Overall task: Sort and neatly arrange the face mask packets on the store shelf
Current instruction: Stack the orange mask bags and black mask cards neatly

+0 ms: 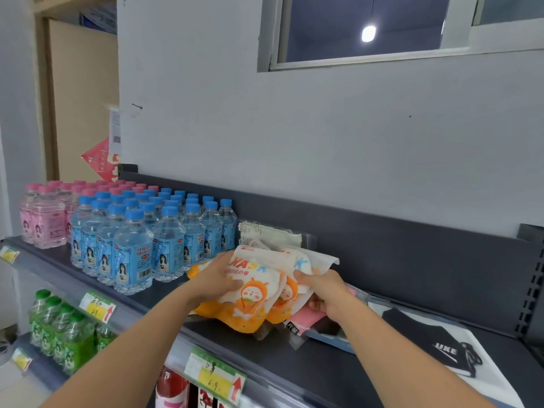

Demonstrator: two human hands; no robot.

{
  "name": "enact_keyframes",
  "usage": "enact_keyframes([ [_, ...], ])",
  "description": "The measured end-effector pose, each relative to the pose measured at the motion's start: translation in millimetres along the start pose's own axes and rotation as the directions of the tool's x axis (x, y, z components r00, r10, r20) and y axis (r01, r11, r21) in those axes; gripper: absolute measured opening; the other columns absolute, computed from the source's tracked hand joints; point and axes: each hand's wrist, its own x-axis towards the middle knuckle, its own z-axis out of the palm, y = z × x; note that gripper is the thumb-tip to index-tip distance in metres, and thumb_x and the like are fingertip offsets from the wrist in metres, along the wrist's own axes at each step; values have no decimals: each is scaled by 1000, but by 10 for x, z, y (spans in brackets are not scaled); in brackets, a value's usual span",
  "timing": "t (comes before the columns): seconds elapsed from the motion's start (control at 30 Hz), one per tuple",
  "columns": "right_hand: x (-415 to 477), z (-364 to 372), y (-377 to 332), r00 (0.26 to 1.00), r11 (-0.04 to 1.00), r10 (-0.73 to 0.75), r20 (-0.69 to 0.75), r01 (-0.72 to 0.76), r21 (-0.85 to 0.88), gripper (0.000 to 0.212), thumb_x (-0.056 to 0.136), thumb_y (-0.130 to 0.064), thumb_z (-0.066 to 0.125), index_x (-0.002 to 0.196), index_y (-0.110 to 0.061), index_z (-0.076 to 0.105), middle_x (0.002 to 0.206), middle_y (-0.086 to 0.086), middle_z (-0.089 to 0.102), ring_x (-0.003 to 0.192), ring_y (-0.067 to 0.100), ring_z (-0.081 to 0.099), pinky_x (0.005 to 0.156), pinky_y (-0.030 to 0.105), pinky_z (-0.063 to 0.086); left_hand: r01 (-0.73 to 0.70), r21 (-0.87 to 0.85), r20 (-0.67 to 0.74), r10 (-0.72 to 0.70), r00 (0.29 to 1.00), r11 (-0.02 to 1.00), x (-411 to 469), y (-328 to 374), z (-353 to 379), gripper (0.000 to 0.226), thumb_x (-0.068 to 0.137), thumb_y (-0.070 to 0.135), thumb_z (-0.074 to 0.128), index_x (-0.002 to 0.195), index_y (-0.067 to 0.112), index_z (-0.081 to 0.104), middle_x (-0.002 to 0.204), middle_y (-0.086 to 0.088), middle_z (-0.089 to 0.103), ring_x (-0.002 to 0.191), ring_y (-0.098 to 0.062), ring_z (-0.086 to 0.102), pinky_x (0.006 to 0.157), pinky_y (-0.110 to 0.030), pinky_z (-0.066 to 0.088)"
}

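I hold a bunch of orange-and-white cartoon face mask packets (253, 293) above the dark shelf (282, 366). My left hand (216, 279) grips their left side; my right hand (322, 290) grips their right edge. Under them lie a pink mask packet (306, 317) and a dark one. Behind stands a clear packet of white masks (270, 235), leaning on the shelf's back panel. A black mask packet (435, 347) with white lettering lies flat to the right.
Blue-capped water bottles (147, 237) stand in rows just left of the packets, pink-capped bottles (47, 216) further left. Green bottles (61, 334) fill the shelf below. Yellow price tags (216, 375) line the shelf's front edge. A grey wall and window rise behind.
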Motion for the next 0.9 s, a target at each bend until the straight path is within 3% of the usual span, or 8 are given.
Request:
enact_keyframes([
  [0.07, 24, -7, 5, 1000, 1000, -14, 10, 14, -5, 18, 86, -23, 73, 96, -12, 63, 90, 13, 70, 73, 24, 53, 51, 27, 40, 110, 100, -14, -109, 994, 989, 94, -25, -13, 97, 81, 56, 66, 154, 30, 8, 162, -5, 7, 148, -29, 11, 118, -49, 20],
  [0.2, 59, -33, 25, 1000, 1000, -1, 18, 1, -9, 24, 85, -24, 74, 104, -13, 64, 101, 14, 74, 80, 24, 61, 57, 28, 47, 229, 214, 57, -246, 968, 950, 214, -24, -111, 127, 61, 76, 65, 155, 24, -3, 162, -9, -7, 149, -32, -1, 120, -52, 9],
  [0.3, 58, -61, 30, 999, 1000, 4, 42, -5, 22, 24, 86, -22, 75, 105, -13, 65, 92, 8, 74, 74, 20, 65, 50, 26, 47, 241, 274, 138, -286, 948, 931, 268, 9, -158, 133, 56, 78, 65, 154, 22, -7, 163, -9, -2, 149, -33, 6, 120, -51, 13],
  [0.47, 73, -87, 31, 999, 1000, -6, 51, 6, -9, 25, 86, -27, 74, 105, -14, 65, 94, 8, 75, 76, 20, 65, 53, 26, 48, 217, 404, 68, -265, 962, 889, 282, 55, -233, 125, 63, 77, 63, 155, 19, 1, 162, -10, 6, 148, -36, 1, 119, -52, 4],
  [0.57, 70, -77, 21, 999, 999, -2, 39, 3, -43, 31, 86, -35, 73, 106, -14, 63, 97, 9, 75, 77, 20, 61, 50, 24, 46, 226, 336, 26, -249, 968, 915, 300, -1, -233, 138, 45, 79, 70, 153, 13, 15, 159, -11, 19, 145, -36, 17, 117, -52, 21],
  [0.6, 73, -68, 20, 999, 999, 1, 36, 1, -44, 30, 87, -36, 72, 105, -14, 63, 95, 9, 75, 75, 19, 60, 49, 23, 45, 223, 264, 25, -238, 971, 938, 303, -16, -232, 132, 46, 74, 75, 150, 11, 23, 154, -12, 29, 140, -33, 30, 112, -48, 32],
  [0.7, 67, -53, 19, 1000, 999, -3, 15, 3, -39, 27, 90, -38, 68, 100, -14, 62, 84, 6, 71, 62, 15, 53, 44, 22, 39, 195, 16, 34, -195, 980, 981, 287, 28, -271, 83, 63, 44, 85, 127, 8, 46, 124, -8, 57, 106, -24, 58, 84, -36, 53],
  [0.9, 51, -23, 30, 994, 997, -72, -83, 75, 36, 32, 87, -38, 71, 100, -11, 62, 78, 9, 67, 56, 18, 51, 43, 25, 39, 229, -199, 171, -196, 966, 953, 130, 278, -361, 40, 73, 22, 82, 104, 10, 60, 97, -8, 71, 83, -22, 69, 61, -30, 54],
])
